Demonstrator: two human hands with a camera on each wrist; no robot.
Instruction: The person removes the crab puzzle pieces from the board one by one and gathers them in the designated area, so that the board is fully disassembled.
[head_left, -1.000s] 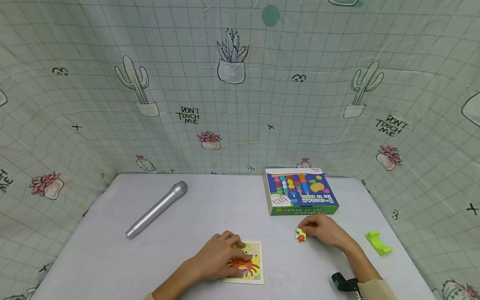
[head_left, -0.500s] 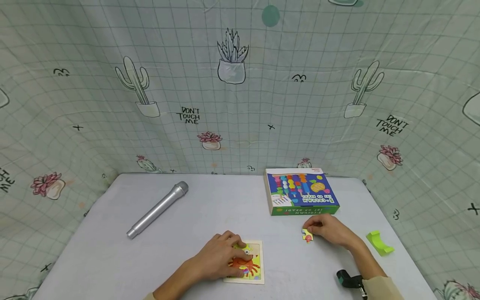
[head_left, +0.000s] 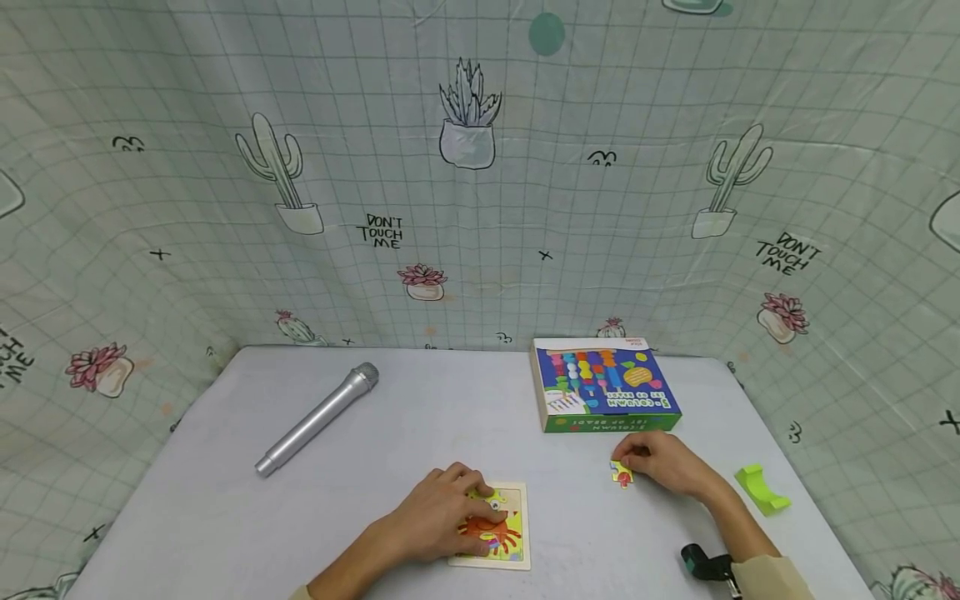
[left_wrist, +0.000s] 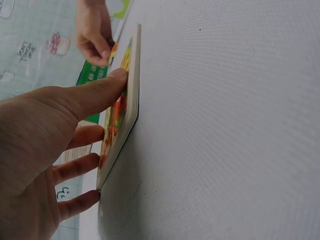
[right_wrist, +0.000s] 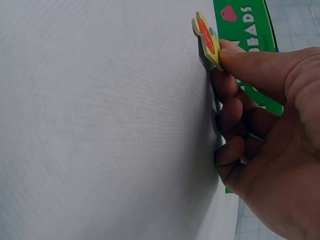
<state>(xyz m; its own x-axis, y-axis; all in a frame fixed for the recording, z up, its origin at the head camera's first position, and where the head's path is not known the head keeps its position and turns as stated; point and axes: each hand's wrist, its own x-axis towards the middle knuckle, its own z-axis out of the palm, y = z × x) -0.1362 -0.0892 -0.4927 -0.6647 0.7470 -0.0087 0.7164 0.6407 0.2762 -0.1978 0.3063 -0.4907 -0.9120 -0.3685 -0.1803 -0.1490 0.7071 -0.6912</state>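
Observation:
A square wooden jigsaw puzzle with a red crab on yellow lies at the front middle of the table. My left hand rests on its left part with spread fingers and covers some of the picture. In the left wrist view, the thumb touches the puzzle's face and the other fingertips lie along its side. To the right, my right hand pinches a small yellow and red puzzle piece by its edge. The right wrist view has the piece between thumb and forefinger, tilted close to the tabletop.
A bead-set box stands just beyond my right hand. A silver microphone lies at the left. On the right are a green curved block and a black object by my right wrist. A patterned cloth hangs behind the table.
My right hand has moved a little to the right with the puzzle piece pinched in it. The left hand has stayed on the jigsaw puzzle.

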